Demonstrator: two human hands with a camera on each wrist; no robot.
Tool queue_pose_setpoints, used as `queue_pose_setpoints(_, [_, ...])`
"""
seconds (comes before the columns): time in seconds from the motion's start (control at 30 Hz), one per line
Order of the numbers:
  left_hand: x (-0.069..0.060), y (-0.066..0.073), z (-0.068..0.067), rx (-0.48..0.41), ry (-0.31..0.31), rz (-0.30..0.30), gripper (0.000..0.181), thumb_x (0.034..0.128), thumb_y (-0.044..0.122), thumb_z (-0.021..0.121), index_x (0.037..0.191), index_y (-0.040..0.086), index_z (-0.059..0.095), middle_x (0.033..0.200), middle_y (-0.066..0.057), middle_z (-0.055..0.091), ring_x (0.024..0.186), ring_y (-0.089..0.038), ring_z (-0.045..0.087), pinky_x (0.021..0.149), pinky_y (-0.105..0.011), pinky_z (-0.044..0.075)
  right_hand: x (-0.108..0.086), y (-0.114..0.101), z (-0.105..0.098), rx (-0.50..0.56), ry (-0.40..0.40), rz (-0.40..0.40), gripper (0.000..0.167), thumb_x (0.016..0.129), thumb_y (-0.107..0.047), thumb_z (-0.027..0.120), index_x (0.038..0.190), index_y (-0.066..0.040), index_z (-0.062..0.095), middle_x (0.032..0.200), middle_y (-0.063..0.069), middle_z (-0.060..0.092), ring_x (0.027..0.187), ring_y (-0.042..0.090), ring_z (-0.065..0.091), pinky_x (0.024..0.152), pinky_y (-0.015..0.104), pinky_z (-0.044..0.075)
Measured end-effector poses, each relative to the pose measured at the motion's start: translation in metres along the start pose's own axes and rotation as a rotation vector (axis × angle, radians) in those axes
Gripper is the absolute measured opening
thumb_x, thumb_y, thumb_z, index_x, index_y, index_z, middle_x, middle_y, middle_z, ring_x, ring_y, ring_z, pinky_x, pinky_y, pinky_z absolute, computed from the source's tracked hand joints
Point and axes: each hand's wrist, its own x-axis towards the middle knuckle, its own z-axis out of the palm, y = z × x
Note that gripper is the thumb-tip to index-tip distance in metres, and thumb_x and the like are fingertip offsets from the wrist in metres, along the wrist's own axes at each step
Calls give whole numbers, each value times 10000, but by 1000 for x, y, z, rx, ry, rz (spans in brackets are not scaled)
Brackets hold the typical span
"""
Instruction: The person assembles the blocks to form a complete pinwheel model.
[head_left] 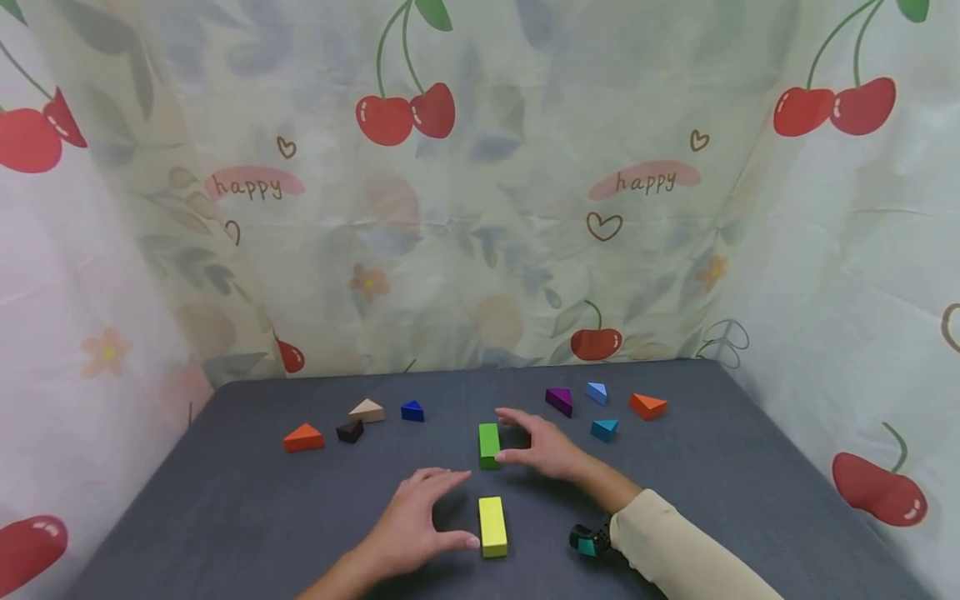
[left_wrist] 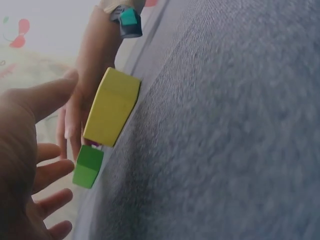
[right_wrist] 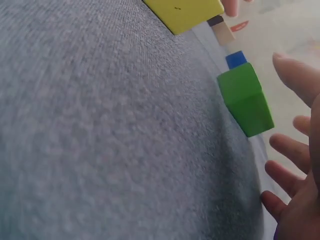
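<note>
A yellow rectangular block [head_left: 492, 527] lies lengthwise on the dark grey table, nearer to me. Beyond it, in line, lies a green rectangular block [head_left: 489, 446]. My left hand [head_left: 420, 521] is at the left side of the yellow block, thumb and fingers spread apart with nothing between them. To the right of the green block is my right hand [head_left: 543, 446], its thumb tip near the block's side and its fingers extended. In the left wrist view, the yellow block [left_wrist: 112, 106] stands clear of the left fingers. A gap shows between the green block [right_wrist: 245, 99] and the right hand in the right wrist view.
At the back left are an orange triangular block [head_left: 303, 438], a black one [head_left: 350, 431], a beige one [head_left: 367, 411] and a blue one [head_left: 412, 411]. At the back right sit purple [head_left: 559, 401], light blue [head_left: 597, 392], teal [head_left: 604, 429] and orange [head_left: 648, 406] blocks. Printed curtains surround the table.
</note>
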Motion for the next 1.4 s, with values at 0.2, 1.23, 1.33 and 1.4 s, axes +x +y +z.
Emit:
queue_pose_setpoints(0.2, [2, 6, 5, 17, -17, -12, 841, 711, 666, 733, 1372, 169, 579, 1291, -32, 580, 1210, -288, 473, 939, -599, 377, 2, -1, 3, -76, -5, 10, 716, 841, -440, 747, 1433, -131, 492, 1385, 56, 532, 1206, 300, 476, 994, 551, 393])
queue_pose_setpoints(1.23, [12, 12, 21, 89, -10, -127, 722, 642, 592, 831, 1218, 182, 686, 1141, -15, 630, 1122, -271, 530, 961, -562, 364, 9, -3, 7, -87, -9, 50, 616, 813, -383, 793, 1324, -115, 578, 1216, 53, 597, 1090, 241, 510, 970, 498, 420])
queue_pose_setpoints(1.33, [14, 11, 20, 83, 0, -149, 719, 642, 566, 845, 1221, 172, 685, 1141, -24, 632, 1119, -272, 532, 970, -568, 350, 9, -5, 7, -75, -7, 43, 617, 813, -387, 791, 1323, -113, 579, 1219, 56, 600, 1094, 247, 512, 968, 508, 420])
queue_pose_setpoints(1.4, [15, 10, 19, 78, 14, -154, 714, 639, 546, 855, 1219, 167, 685, 1140, -32, 636, 1116, -276, 535, 969, -572, 347, 8, -6, 7, -69, -7, 39, 615, 814, -385, 791, 1326, -121, 577, 1232, 57, 600, 1109, 253, 512, 977, 514, 412])
